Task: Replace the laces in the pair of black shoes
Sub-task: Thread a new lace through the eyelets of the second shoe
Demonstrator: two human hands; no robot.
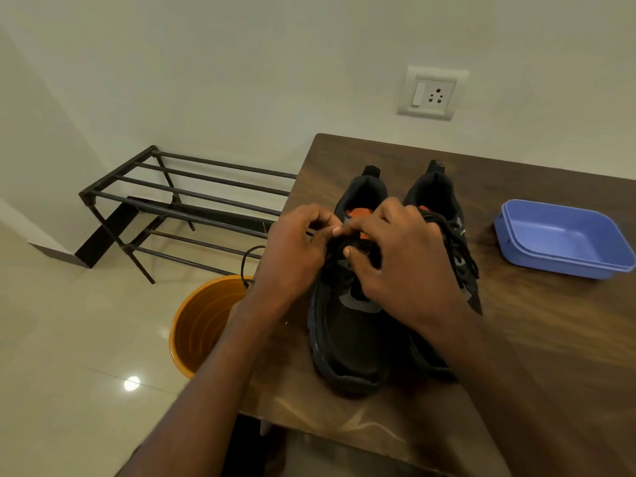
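Pair of black lace-up shoes (347,325): side by side on dark wooden bench (537,339), toes toward person | left hand (292,253), right hand (399,256): fingers curled, pinching thin black lace (246,263) at left shoe's top eyelets for working access.

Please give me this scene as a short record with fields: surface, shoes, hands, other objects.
surface: brown wooden table
shoes: two black shoes side by side, left shoe, right shoe
left hand: pinches black lace at left shoe's top
right hand: fingers curled at same laces
other objects: blue tub on table; orange bucket, metal rack on floor
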